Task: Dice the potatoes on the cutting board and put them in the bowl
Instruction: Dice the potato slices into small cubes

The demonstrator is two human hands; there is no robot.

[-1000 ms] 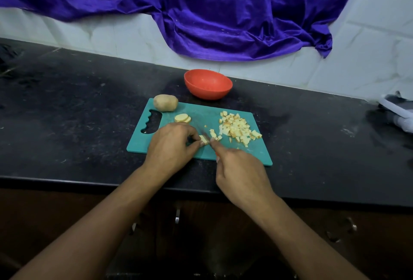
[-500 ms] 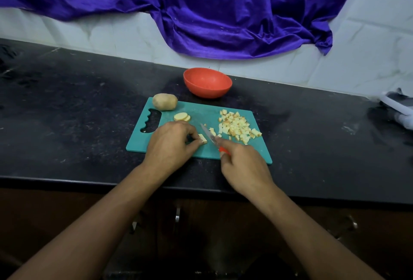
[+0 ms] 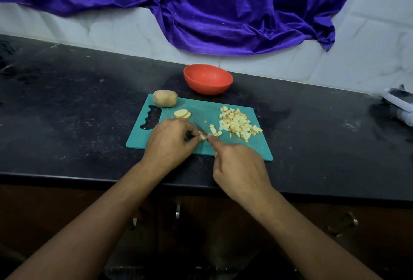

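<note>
dicing step, near middle of cutting board (image 3: 202,106): left hand (image 3: 169,141) pinches potato piece (image 3: 203,138), right hand (image 3: 240,168) grips knife (image 3: 199,129); advise tucked fingertips, even cuts, then dice to far bowl (image 3: 207,87).

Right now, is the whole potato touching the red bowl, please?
Apart: the head view shows dark counter between the whole potato and the red bowl.

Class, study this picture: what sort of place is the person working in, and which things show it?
Most likely a home kitchen: a black stone counter runs along a white tiled wall with dark cupboard doors below, and a teal plastic cutting board carries diced potato near a red-orange bowl.
</note>
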